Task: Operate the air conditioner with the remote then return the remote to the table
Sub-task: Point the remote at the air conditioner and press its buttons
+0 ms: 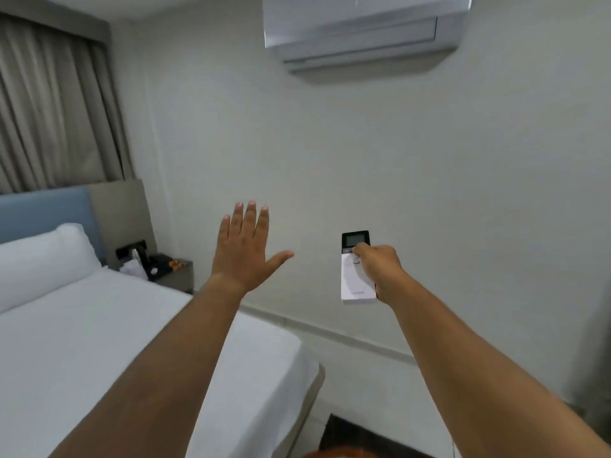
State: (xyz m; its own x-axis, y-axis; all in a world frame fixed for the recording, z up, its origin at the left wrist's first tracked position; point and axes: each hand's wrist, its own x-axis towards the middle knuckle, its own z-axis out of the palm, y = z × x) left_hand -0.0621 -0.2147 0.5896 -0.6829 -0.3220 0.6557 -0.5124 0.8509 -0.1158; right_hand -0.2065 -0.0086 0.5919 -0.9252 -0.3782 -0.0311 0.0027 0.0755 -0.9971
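A white air conditioner (363, 31) hangs high on the wall, its flap closed. My right hand (380, 269) holds a white remote (355, 279) with a dark screen at its top, pointed up toward the unit; the thumb rests on a button just below the screen. My left hand (246, 249) is raised flat in front of me with fingers spread, holding nothing. A bedside table (180, 276) stands in the corner at the left, beyond the bed.
A bed (99, 342) with white sheets and a pillow (43, 256) fills the lower left. The bedside table carries a kettle (135, 254) and small items. Grey curtains (56, 110) hang at upper left. A dark object (363, 438) sits on the floor at the bottom.
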